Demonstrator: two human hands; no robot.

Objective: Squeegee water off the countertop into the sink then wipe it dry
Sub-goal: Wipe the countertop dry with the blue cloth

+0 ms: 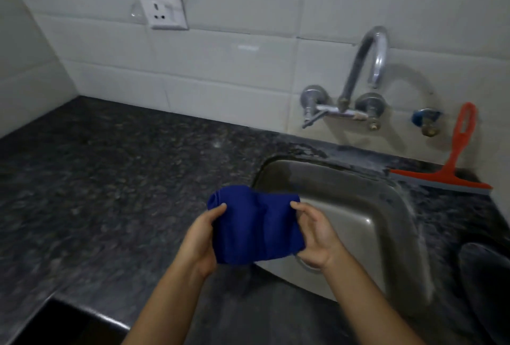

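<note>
A folded blue cloth is held in the air over the left rim of the steel sink. My left hand grips its left edge and my right hand grips its right edge. The dark speckled granite countertop stretches left of the sink. A red squeegee leans against the tiled wall at the far right behind the sink, its blade resting on the counter, well away from both hands.
A chrome wall tap curves over the sink's back. A small blue-handled valve sits to its right. A white wall socket hangs loose on the tiles. A dark round object lies at the right edge.
</note>
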